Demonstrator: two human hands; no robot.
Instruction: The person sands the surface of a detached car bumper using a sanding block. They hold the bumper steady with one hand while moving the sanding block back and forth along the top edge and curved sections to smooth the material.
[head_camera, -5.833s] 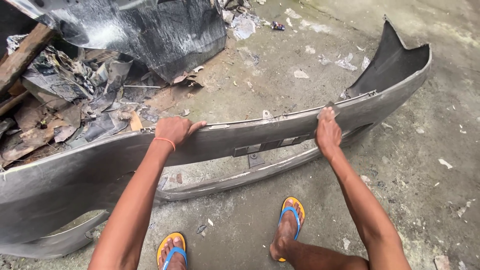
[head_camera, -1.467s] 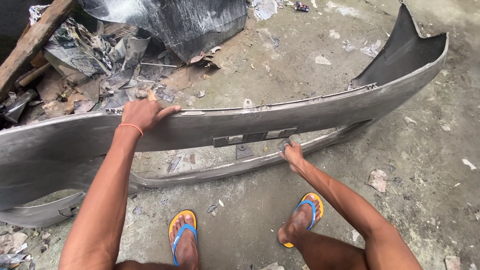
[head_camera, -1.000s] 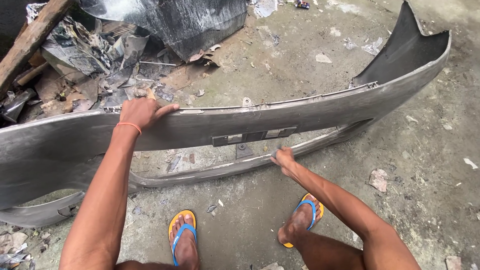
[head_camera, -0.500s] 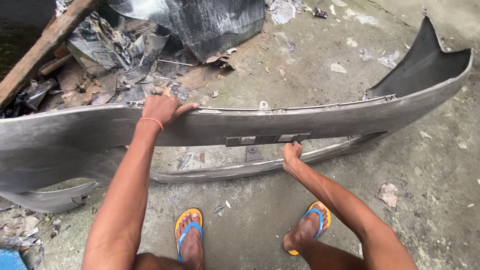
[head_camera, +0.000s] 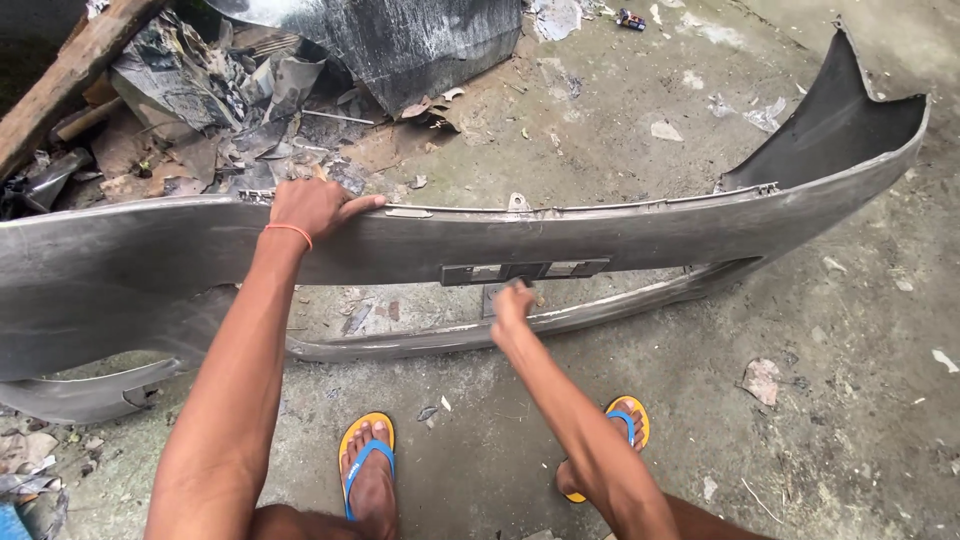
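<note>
A long grey car bumper (head_camera: 650, 235) stands on edge across the concrete ground, its right end curling away from me. My left hand (head_camera: 312, 205), an orange band on its wrist, grips the bumper's top edge left of centre. My right hand (head_camera: 513, 305) is blurred and low, at the bumper's lower strip (head_camera: 420, 343) just under the rectangular plate recess (head_camera: 525, 271). Whether it holds the strip cannot be told. My feet in orange and blue sandals (head_camera: 365, 462) stand just before the bumper.
A heap of torn dark scrap, sheets and a wooden beam (head_camera: 70, 75) lies behind the bumper at the upper left. A large dark panel (head_camera: 400, 40) leans at the top. Bits of paper and rubble (head_camera: 762, 380) litter the ground to the right.
My right hand left the top edge, dropped to the lower strip and has shifted left along it. My left hand has kept its grip on the top edge. The view has moved closer.
</note>
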